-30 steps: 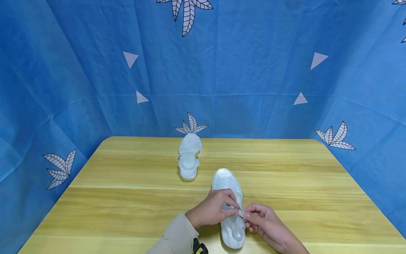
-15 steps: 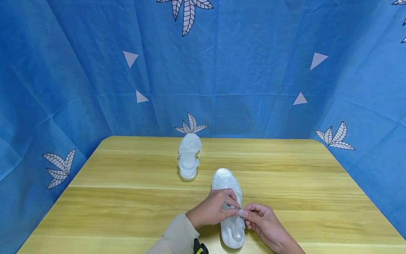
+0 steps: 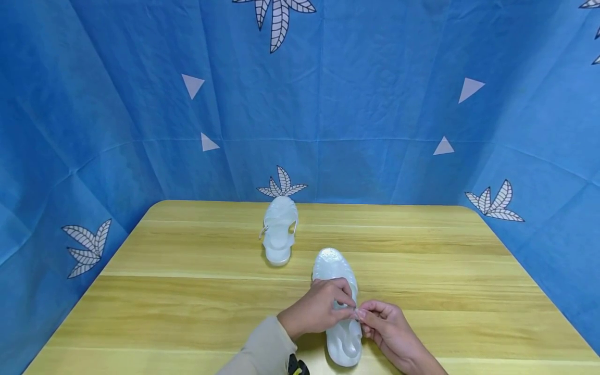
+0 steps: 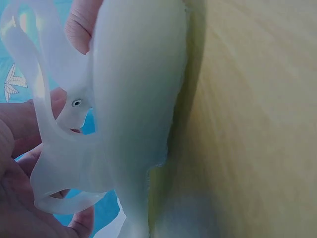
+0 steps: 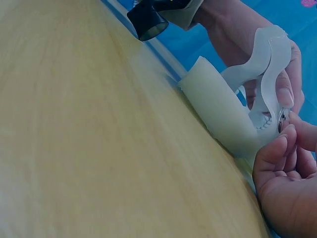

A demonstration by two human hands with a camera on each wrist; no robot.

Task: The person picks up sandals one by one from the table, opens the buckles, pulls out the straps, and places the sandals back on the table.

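Here the translucent jelly sandal (image 3: 338, 307) lies near the wooden table's (image 3: 164, 291) front edge, its strap (image 5: 270, 74) pinched by the left hand (image 3: 315, 312) and its buckle (image 5: 282, 119) by the right hand (image 3: 389, 333), while the other sandal (image 3: 279, 230) sits well apart toward the blue backdrop (image 3: 375, 78).

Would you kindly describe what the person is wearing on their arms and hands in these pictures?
The left arm wears a long beige sleeve reaching the wrist, with a small black device showing a bit of yellow strapped beneath it. The left hand is bare, with no glove or ring visible. The right hand and its forearm are bare, with no sleeve in view.
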